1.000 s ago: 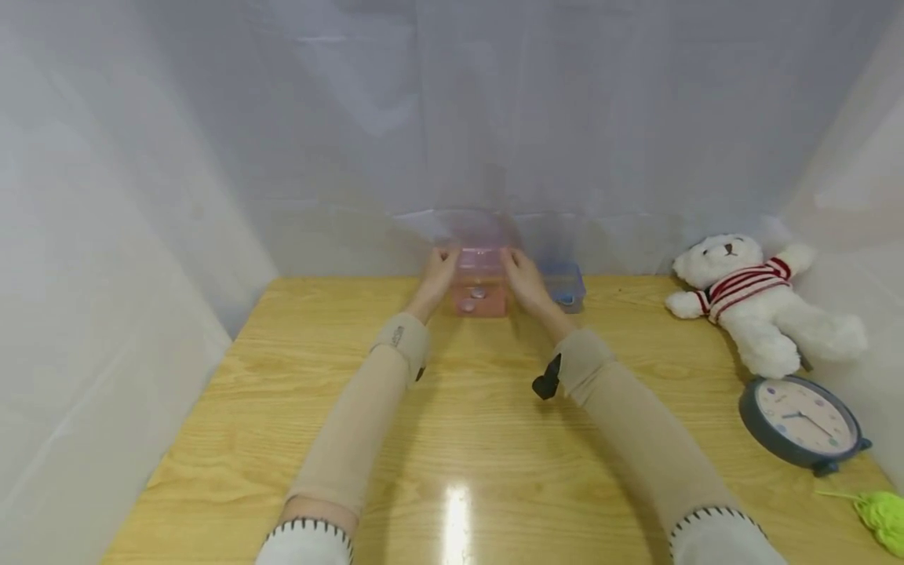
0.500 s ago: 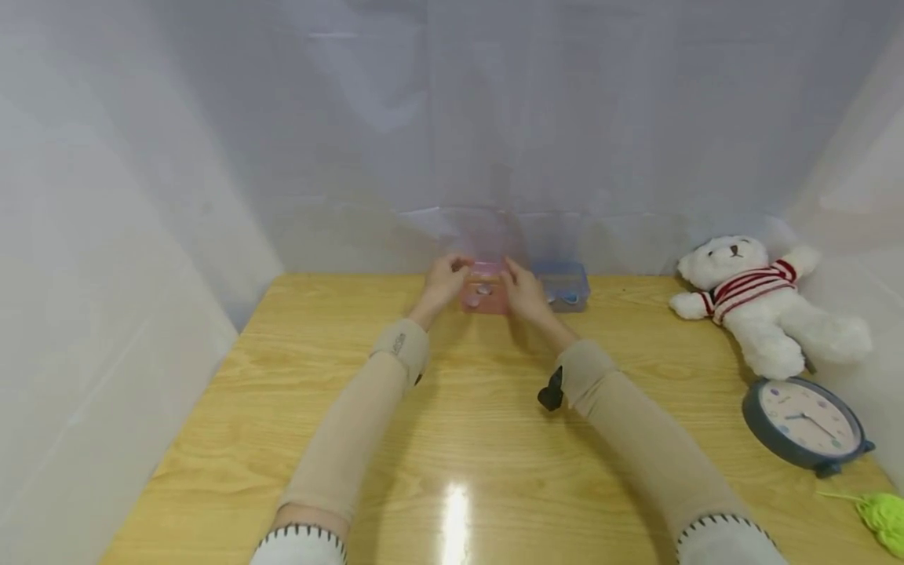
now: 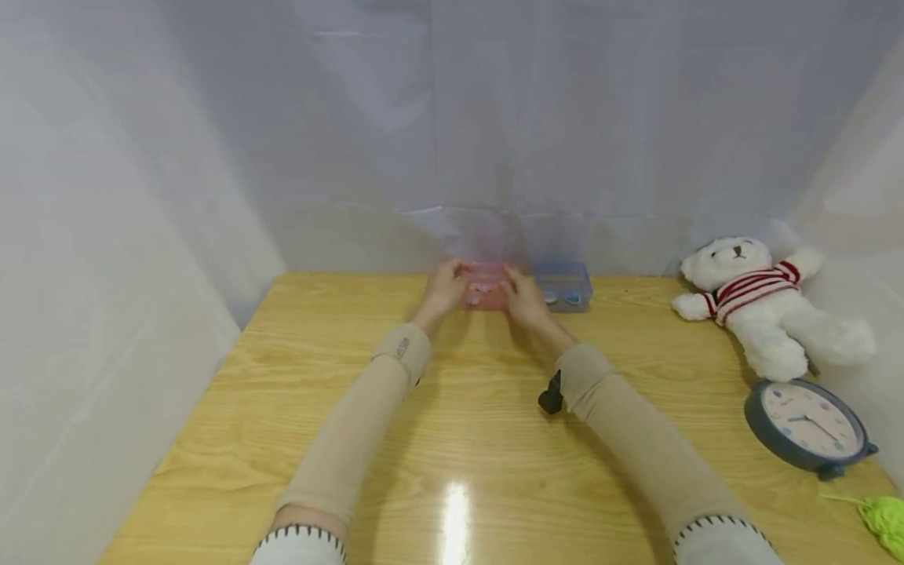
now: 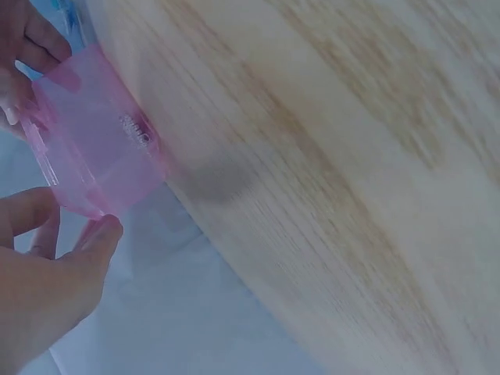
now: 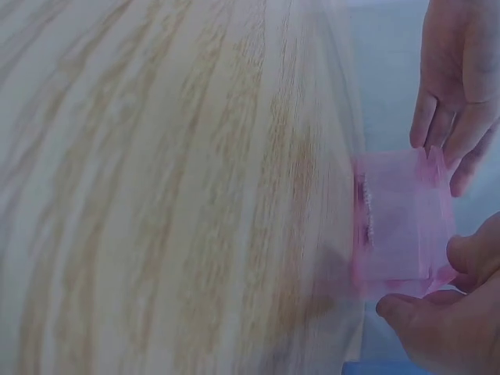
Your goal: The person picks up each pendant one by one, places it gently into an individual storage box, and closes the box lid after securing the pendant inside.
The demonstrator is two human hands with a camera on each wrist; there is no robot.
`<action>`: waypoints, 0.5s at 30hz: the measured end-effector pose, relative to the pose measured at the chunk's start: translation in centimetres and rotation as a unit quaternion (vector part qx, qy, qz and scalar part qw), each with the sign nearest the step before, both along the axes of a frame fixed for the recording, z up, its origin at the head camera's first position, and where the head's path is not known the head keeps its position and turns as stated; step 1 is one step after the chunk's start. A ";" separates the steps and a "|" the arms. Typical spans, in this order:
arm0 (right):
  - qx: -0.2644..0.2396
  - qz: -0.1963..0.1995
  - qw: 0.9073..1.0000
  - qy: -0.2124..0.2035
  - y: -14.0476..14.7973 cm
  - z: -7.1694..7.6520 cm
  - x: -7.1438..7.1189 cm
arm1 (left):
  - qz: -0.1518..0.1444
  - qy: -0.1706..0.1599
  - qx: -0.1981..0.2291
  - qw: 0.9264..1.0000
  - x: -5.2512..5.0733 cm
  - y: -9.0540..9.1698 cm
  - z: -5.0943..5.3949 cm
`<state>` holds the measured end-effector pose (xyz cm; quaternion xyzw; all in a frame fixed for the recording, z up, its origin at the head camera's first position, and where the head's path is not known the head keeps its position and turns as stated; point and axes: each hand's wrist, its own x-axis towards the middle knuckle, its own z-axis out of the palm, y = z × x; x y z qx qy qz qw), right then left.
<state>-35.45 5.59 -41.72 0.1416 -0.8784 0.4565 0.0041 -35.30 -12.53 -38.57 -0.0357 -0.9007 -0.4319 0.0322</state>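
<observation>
A small see-through pink plastic box (image 3: 486,298) stands at the table's back edge. Small pale pieces show through its front in the head view, too blurred to name. My left hand (image 3: 445,289) holds its left side; the left wrist view has thumb and fingers at one corner of the pink box (image 4: 109,148), whose front carries pale lettering. From the right, my right hand (image 3: 526,300) grips the opposite side, and in the right wrist view its thumb and fingers bend around a corner of the pink box (image 5: 394,219). Part of the box's sides is hidden by the fingers.
Just right of my right hand is a blue see-through box (image 3: 563,286) with small pieces inside. A white teddy bear (image 3: 756,294) in a striped top lies at the right, above a round dark-rimmed clock (image 3: 807,424). Bright green yarn (image 3: 884,519) lies near the right corner. A pale sheet (image 3: 466,118) hangs behind.
The pink box's raised, lid-like upper part has come down, with both hands lowering slightly around it. More of the blue box shows. The bear, clock and yarn are unmoved.
</observation>
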 end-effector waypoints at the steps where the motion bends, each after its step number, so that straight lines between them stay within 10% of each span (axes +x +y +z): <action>1: 0.001 0.000 1.000 0.001 0.0 -0.1 0.0 | -0.001 0.001 -0.008 1.000 0.0 0.0 -0.1; 15: 0.000 -0.010 1.000 0.006 -0.1 -0.9 -0.1 | -0.039 0.047 -0.093 0.994 0.3 0.5 -0.9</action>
